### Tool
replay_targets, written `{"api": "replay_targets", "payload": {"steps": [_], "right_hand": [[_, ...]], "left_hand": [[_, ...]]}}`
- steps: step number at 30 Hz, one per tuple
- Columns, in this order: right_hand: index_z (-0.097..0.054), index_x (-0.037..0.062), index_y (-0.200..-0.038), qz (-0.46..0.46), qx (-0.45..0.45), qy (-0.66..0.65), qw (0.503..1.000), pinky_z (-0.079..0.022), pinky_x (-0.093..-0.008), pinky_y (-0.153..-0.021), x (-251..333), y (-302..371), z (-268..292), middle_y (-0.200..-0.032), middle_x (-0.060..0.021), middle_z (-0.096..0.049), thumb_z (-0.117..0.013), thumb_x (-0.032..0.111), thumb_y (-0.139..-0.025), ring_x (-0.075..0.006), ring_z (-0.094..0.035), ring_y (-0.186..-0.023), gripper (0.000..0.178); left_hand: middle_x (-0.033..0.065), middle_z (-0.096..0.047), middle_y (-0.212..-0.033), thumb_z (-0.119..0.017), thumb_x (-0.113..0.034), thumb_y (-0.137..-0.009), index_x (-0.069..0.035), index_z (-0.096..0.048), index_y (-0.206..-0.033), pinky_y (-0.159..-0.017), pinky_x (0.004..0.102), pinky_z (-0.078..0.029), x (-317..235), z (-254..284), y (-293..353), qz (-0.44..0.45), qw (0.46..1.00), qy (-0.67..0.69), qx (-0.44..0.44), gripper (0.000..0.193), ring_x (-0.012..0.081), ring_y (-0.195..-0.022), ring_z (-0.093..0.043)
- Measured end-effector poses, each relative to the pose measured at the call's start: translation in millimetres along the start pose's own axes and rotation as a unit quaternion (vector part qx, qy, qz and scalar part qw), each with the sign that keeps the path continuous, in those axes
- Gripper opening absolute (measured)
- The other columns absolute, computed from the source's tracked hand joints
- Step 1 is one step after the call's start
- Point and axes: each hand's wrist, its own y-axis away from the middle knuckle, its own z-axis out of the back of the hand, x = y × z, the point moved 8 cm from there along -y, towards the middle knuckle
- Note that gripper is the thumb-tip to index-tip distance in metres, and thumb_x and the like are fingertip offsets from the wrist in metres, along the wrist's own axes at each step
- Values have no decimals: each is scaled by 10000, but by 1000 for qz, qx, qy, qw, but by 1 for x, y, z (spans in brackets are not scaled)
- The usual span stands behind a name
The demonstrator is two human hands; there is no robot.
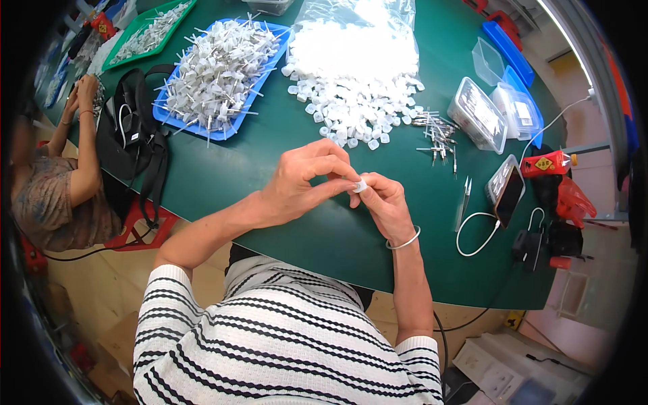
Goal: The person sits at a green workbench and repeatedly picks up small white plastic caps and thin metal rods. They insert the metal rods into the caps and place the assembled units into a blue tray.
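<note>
Above the table's near edge, my two hands meet at the fingertips. A small white plastic cap [361, 185] sits between the thumb and fingers of my right hand [386, 206]. Pinched closed, my left hand [307, 181] touches the left side of that cap; whatever its fingertips hold is hidden. Just beyond my hands lies a heap of similar white caps [358, 111], spilling from a clear plastic bag [351, 20]. Thin metal pin-like parts [439, 131] are scattered right of the heap. A blue tray [162, 115] at left is piled with white pieces bearing metal stems [219, 71].
On the right are tweezers [465, 196], a clear box [478, 115], a phone [509, 196] with a white cable [466, 233], and a red bottle [547, 164]. A black bag [131, 121] lies at left, beside another person [57, 189]. Behind stands a green tray [152, 34].
</note>
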Motion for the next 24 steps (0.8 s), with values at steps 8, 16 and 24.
{"api": "replay_targets", "payload": {"steps": [8, 16, 24], "right_hand": [[-637, -23, -951, -50, 37, -31, 998, -453, -242, -730, -5, 2, -6, -811, -44, -613, -574, 159, -928, -107, -565, -753, 194], [-639, -31, -963, -68, 72, -82, 992, -462, -256, -731, -13, 6, -5, -857, -48, -610, -587, 182, -921, -115, -569, -763, 223], [-640, -19, -963, -91, 64, -99, 989, -458, -230, -714, -14, 10, -5, -860, -46, -619, -573, 173, -928, -96, -572, -745, 207]], "left_hand": [[72, -610, -821, -669, -37, -777, -22, -611, -839, -641, 304, -479, -15, -10, -28, -49, 985, -20, 162, 86, 201, -700, -591], [47, -616, -729, -618, -158, -883, 7, -583, -832, -574, 274, -450, 12, -35, -34, 160, 915, 103, 356, 176, 96, -658, -563], [17, -633, -738, -639, -208, -883, 6, -629, -907, -591, 225, -422, 14, -37, -26, 260, 871, 227, 350, 215, 67, -673, -530]]}}
